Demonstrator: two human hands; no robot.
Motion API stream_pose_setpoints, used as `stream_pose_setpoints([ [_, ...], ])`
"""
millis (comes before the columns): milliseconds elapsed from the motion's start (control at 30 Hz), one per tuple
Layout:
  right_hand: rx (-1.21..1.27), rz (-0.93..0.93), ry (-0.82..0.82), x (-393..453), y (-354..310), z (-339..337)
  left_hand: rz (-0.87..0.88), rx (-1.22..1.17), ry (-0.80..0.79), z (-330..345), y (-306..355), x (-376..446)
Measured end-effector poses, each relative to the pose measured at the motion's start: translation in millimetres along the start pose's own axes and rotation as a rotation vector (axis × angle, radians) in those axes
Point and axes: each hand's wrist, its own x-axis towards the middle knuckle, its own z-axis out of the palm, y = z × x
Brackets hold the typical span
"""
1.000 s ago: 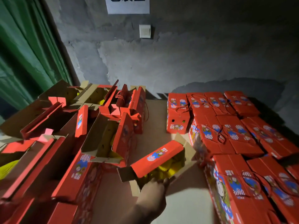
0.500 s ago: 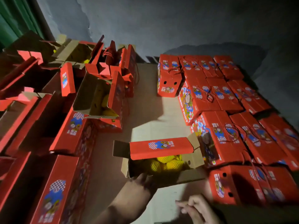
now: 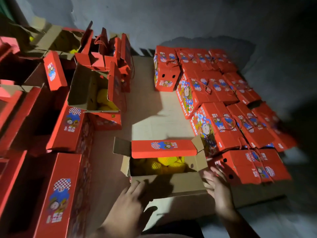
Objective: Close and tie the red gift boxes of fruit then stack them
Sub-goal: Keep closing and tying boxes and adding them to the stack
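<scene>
An open red gift box (image 3: 164,162) sits on the cardboard sheet (image 3: 145,107) directly in front of the person, its yellow fruit (image 3: 167,163) showing inside. The far red lid flap (image 3: 163,148) stands up over the opening, and the plain brown near flap (image 3: 169,184) lies folded out toward the person. The left hand (image 3: 127,201) rests on the near flap's left end, fingers (image 3: 137,186) straight and loosely spread, gripping nothing. The right hand (image 3: 217,186) is at the box's right corner, fingers (image 3: 208,174) spread and straight beside the side flap (motion blur hides whether they touch it). To the right, closed and tied boxes (image 3: 223,100) stand packed in rows, touching one another, the nearest just beside the open box. To the left, more boxes with raised flaps (image 3: 96,90) stand open, one showing yellow fruit. A grey wall (image 3: 171,21) runs behind everything.
</scene>
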Motion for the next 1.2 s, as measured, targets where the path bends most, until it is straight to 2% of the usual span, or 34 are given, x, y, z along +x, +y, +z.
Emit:
stream_pose_setpoints([
  [67, -0.029, -0.045, -0.013, 4.3, -18.4, 4.6, -0.165, -0.218, -0.036, -4.5, -1.7, 1.5],
  [133, -0.028, -0.108, -0.011, 6.6, -30.9, 9.2, -0.245, -0.341, -0.058, -5.6, -7.5, 11.8],
  [367, -0.091, -0.207, -0.132, 6.6, -32.3, 14.5, -0.363, -0.215, -0.247, 0.5, -32.7, 80.1],
  [567, -0.138, -0.201, -0.13, 23.7, -16.8, 10.6, -0.403, -0.135, -0.069, -2.5, -38.1, 105.0],
  [667, -0.163, -0.208, -0.246, 33.3, -20.4, 15.7, -0.44, 0.055, 0.005, -9.5, -48.8, 115.5],
  [733, -0.246, -0.246, -0.297, 36.8, -26.0, 20.5, -0.451, 0.242, -0.014, -13.4, -57.2, 124.6],
  [800, -0.406, -0.278, -0.311, 38.0, -29.4, 25.1, -0.403, 0.324, -0.08, -14.9, -67.7, 130.8],
  [900, -0.649, -0.469, -0.389, 42.7, -24.8, 28.8, -0.382, 0.266, -0.207, -11.9, -84.6, 134.7],
  [967, -0.787, -0.576, -0.47, 48.4, -17.7, 29.7, -0.415, 0.234, -0.237, -9.3, -91.4, 132.6],
  [1100, -0.927, -0.606, -0.467, 61.5, -7.4, 28.0, -0.514, 0.169, -0.16, -14.7, -102.0, 118.6],
  [1200, -0.968, -0.616, -0.467, 68.7, -6.9, 27.1, -0.572, 0.001, -0.012, -32.0, -100.4, 108.7],
])
